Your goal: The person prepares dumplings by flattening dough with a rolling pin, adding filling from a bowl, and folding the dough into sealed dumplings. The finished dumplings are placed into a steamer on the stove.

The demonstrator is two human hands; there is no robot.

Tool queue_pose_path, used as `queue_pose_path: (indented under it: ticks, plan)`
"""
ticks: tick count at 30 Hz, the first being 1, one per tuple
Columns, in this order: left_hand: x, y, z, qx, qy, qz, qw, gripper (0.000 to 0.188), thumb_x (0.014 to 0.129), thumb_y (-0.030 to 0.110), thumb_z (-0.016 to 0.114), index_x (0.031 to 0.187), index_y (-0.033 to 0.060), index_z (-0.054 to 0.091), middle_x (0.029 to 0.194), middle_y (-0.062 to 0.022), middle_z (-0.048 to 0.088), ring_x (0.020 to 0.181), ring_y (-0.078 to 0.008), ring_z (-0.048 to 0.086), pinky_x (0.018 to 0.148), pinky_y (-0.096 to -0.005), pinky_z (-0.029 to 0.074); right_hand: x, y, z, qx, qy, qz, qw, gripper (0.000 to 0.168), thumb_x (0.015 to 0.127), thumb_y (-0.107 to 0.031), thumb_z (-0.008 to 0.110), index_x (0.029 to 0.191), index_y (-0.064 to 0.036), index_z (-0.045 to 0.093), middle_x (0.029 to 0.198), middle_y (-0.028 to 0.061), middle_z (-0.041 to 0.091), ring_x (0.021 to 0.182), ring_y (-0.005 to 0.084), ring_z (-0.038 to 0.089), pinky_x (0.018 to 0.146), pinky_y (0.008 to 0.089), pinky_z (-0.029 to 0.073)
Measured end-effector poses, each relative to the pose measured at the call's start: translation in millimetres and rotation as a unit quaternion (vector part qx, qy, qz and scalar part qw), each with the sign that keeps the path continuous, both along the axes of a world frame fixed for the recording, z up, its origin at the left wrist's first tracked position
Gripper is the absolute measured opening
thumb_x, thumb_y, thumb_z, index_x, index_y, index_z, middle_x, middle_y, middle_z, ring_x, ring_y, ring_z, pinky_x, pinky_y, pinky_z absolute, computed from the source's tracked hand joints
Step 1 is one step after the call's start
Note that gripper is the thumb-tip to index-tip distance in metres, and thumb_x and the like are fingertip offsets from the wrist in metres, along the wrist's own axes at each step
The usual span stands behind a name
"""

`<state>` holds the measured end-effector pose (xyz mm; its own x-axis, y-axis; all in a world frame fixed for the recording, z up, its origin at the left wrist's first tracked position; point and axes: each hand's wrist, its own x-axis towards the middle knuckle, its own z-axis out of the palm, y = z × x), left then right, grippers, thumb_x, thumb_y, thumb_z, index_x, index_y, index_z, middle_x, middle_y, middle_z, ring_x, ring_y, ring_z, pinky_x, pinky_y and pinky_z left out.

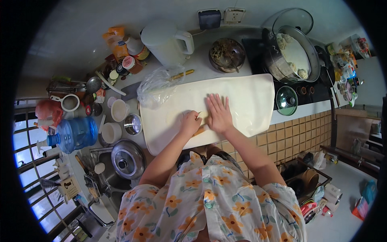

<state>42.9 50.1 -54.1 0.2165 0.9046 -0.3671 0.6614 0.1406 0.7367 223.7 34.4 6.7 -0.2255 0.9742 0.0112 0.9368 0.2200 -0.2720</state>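
Note:
A pale pastry mat [251,99] lies before me. On it, my left hand [190,122] is curled with a small edge of pale dough at its fingertips; most of the dough is hidden. Beside it, my right hand [219,116] lies flat, fingers spread, over part of a wooden rolling pin [198,132]. A clear plastic bag [157,87] rests on the mat's far left corner, by another thin rod [181,74]. Behind the mat stands a metal bowl of chopped filling [227,54] with a spoon. At the back right, a steamer pot [314,57] holds several pleated buns [302,73].
A white electric kettle [163,42] stands behind the bag. White tubs [112,133] and a small steel bowl [132,124] are left of the mat. A pot lid [128,159] sits over the sink's edge. A glass lid [286,100] lies by the stove.

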Motion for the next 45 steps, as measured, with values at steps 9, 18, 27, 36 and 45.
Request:
queue_pose_path:
  ticks: [9,18,27,36,45]
  plan:
    - [4.7,41.5,18.2,0.016,0.039,-0.121,0.992,0.02,0.076,0.022,0.072,0.079,0.0043,0.064,0.084,-0.0159,0.067,0.082,-0.0344,0.064,0.073,-0.0443,0.051,9.9,-24.8,-18.8,-0.012,0.005,0.021,1.0,0.065,0.092,-0.033,0.04,0.146,0.002,0.029,0.154,0.0177,0.026,0.145,0.0314,0.021,0.118,0.0499,0.009]
    - [-20.1,4.8,15.6,0.008,0.05,-0.004,0.999,0.029,0.078,0.019,0.07,0.093,0.0011,0.053,0.09,-0.0212,0.063,0.088,-0.0391,0.062,0.076,-0.046,0.049,-12.0,18.6,-6.0,0.011,0.0,-0.004,1.0,0.07,0.083,-0.024,0.044,0.147,0.0,0.028,0.154,0.0162,0.027,0.145,0.0313,0.021,0.117,0.0581,0.007]
    - [-10.3,48.4,8.2,-0.055,0.046,-0.057,0.996,0.027,0.073,0.019,0.075,0.089,0.0024,0.061,0.089,-0.0178,0.067,0.086,-0.0341,0.065,0.075,-0.0418,0.052,-3.5,-22.9,-10.2,-0.022,0.006,0.004,1.0,0.066,0.092,-0.033,0.041,0.147,0.0,0.027,0.155,0.016,0.026,0.146,0.0301,0.019,0.118,0.0531,0.008]
    - [-12.3,31.6,6.7,0.023,0.042,-0.033,0.998,0.035,0.071,0.017,0.076,0.095,0.0014,0.057,0.094,-0.0205,0.065,0.088,-0.0364,0.063,0.077,-0.0416,0.05,-18.2,49.4,-17.6,0.033,0.013,0.023,0.999,0.068,0.087,-0.027,0.043,0.148,-0.002,0.025,0.154,0.0155,0.027,0.144,0.0313,0.021,0.118,0.0528,0.007]
    - [-1.9,57.6,7.2,-0.058,0.018,-0.115,0.992,0.02,0.071,0.016,0.075,0.079,0.0031,0.062,0.088,-0.0147,0.067,0.079,-0.0297,0.065,0.071,-0.039,0.052,4.8,-48.3,-11.6,0.005,0.007,0.014,1.0,0.064,0.093,-0.032,0.041,0.148,-0.002,0.028,0.155,0.0143,0.025,0.146,0.0304,0.018,0.118,0.0538,0.006]
